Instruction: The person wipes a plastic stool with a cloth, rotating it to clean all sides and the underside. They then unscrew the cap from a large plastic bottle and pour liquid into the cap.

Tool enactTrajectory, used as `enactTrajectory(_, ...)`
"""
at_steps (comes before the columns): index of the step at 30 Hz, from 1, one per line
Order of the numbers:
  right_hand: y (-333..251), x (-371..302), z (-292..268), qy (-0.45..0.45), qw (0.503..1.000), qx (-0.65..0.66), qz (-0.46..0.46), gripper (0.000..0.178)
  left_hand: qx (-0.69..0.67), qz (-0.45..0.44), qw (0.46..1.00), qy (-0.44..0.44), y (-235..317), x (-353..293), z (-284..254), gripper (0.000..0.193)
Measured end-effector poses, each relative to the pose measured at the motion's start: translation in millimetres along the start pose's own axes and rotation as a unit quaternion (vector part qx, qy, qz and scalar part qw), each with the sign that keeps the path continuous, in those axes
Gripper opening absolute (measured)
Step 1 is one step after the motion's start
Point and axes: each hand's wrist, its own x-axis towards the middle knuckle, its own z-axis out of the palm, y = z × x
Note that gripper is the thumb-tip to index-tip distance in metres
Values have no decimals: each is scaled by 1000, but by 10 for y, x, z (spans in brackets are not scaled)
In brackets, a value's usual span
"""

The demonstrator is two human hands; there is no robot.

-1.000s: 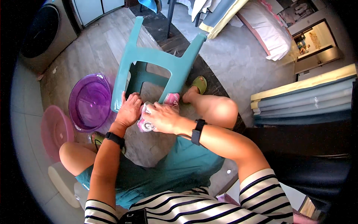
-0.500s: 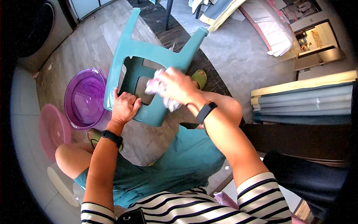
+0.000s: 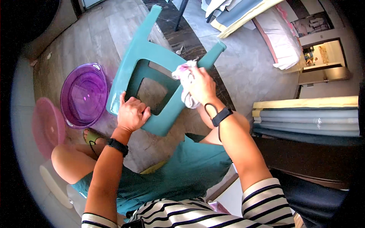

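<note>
A teal plastic stool [image 3: 131,62] lies tipped over in front of me, two of its legs pointing away. My left hand [image 3: 132,113] grips the rim of its opening at the near side, the fingers curled over the edge. In my right hand [image 3: 203,85] is a bunched white and pink cloth [image 3: 186,79]. It presses against the stool's right side, near the base of the right leg. The palm and part of the cloth are hidden under my fingers.
To the left of the stool, a purple basin [image 3: 84,97] stands on the floor, with a pink basin [image 3: 47,127] leaning by the wall. Rolled or folded grey-blue fabric with yellow edges [image 3: 308,116] lies at the right. A white-covered bed or cushion [image 3: 275,36] is far right.
My right hand has moved the cloth right and slightly away, along the stool toward its right leg. The view has shifted a little. My left hand keeps its hold on the stool.
</note>
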Motion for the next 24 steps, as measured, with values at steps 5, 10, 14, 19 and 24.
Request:
enactTrajectory(5,-37,202,-56,77,992,-8,102,46,3,-4,1000,5,39,24,-25,23)
enactTrajectory(10,-349,446,166,48,998,-30,-41,47,0,6,1000,-23,87,52,12,22)
enactTrajectory(14,-965,720,510,69,987,-6,-144,40,15,11,1000,-1,114,13,20,21)
enactTrajectory(19,-807,724,209,-49,984,-19,-173,39,2,4,1000,4,74,38,22,20)
enactTrajectory(24,-164,504,-171,-78,987,-46,-131,49,2,8,1000,23,100,50,2,21)
